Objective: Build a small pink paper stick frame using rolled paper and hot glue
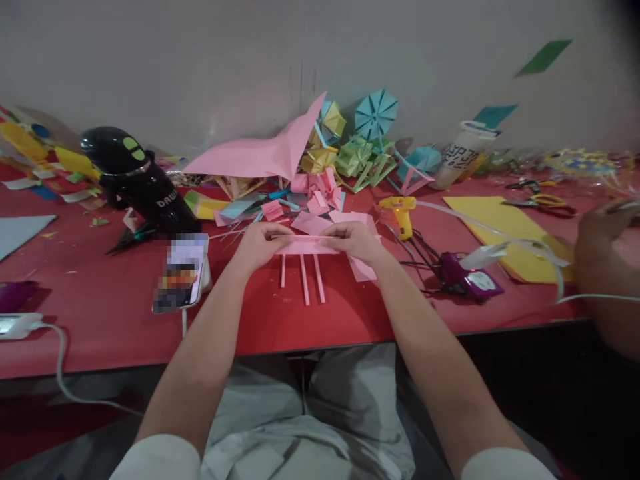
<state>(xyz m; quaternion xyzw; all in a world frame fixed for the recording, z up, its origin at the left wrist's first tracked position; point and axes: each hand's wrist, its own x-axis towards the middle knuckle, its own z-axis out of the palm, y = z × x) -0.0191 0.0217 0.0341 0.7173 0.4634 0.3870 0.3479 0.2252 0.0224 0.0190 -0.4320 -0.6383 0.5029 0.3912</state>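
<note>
Between my two hands stretches a strip of pink paper point(309, 245), held level just above the table. My left hand point(263, 245) pinches its left end, thumb and fingers closed on the edge. At the other end my right hand point(356, 241) grips it the same way. Below the strip, several thin pink paper sticks point(305, 283) lie on the red table, pointing toward me. Loose pink paper pieces point(363, 268) lie beside and behind my right hand, and a heap of folded pink scraps point(320, 190) rises just beyond the strip.
A phone point(183, 273) on a stand and a black bottle point(150, 183) are to the left. At right are a yellow glue gun point(401, 215), a purple power strip point(470, 275) with cables, yellow paper point(493, 230), scissors point(545, 205) and another person's arm point(607, 267). Paper umbrellas point(376, 113) stand behind.
</note>
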